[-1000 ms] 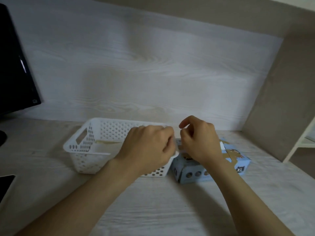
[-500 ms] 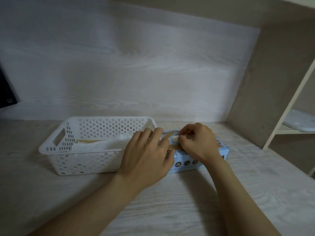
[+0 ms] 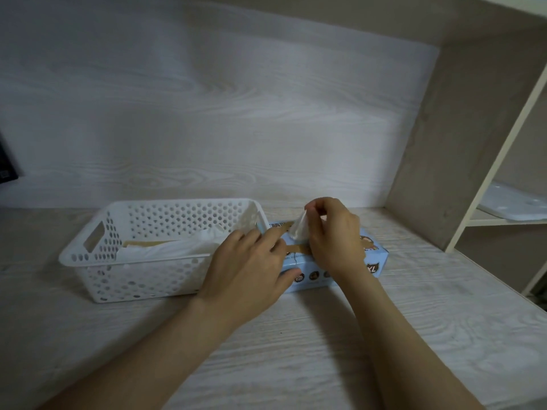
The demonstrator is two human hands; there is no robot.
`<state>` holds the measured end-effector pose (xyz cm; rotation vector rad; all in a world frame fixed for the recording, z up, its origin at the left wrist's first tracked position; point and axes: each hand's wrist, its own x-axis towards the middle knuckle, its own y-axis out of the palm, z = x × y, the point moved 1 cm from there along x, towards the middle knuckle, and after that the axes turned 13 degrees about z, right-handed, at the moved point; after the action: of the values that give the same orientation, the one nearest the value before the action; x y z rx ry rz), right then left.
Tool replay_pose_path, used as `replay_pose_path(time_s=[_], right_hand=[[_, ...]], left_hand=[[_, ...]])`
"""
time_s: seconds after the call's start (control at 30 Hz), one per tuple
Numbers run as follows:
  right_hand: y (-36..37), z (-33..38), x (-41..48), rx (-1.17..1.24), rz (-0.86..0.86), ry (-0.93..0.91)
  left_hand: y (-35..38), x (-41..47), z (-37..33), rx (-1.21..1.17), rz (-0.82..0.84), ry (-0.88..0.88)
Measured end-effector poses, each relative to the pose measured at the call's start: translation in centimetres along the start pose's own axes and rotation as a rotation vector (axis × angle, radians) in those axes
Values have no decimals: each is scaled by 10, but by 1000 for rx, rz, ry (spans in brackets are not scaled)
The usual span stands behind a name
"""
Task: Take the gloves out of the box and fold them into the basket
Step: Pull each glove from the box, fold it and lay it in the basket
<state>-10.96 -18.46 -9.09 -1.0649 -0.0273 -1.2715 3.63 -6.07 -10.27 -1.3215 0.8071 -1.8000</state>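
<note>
A light blue glove box (image 3: pixel 374 255) marked XL lies on the desk, right against the white perforated basket (image 3: pixel 97 255). My right hand (image 3: pixel 334 238) pinches a thin white glove (image 3: pixel 297 229) and holds it a little above the box's top opening. My left hand (image 3: pixel 248 270) rests flat on the left end of the box, fingers spread, thumb against its front face. Folded white gloves (image 3: pixel 183 247) lie inside the basket over a brown card strip.
The pale wooden desk (image 3: pixel 296 350) has free room in front of the box and basket. A shelf upright (image 3: pixel 500 155) with a white tray (image 3: pixel 512 202) stands at the right. A dark screen edge (image 3: pixel 6 170) shows at far left.
My right hand has lifted, drawing a white glove up out of the box. My left hand has come off the basket side and settled flat on the box. The view has swung right.
</note>
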Motion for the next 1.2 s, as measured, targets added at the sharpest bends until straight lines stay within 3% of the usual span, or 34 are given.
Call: replay_pose_path(time_s=[0.17,0.33,0.6,0.8,0.9,1.2], right_hand=[[2,7,-2,63,-177,-46],[-4,17,-3,331,-258,55],[-12,7,1,400,117,58],[-13,10,-5,11,331,-70],[-8,-1,1,-138,227,-141],[1,-8,3,-235,8,-320]], left_hand=[[-1,0,1,-7,16,-5],[-5,1,3,12,28,15],[-1,-1,4,66,53,18],[-1,-2,4,57,39,16],[3,-3,3,97,61,11],[5,-3,4,125,47,-3]])
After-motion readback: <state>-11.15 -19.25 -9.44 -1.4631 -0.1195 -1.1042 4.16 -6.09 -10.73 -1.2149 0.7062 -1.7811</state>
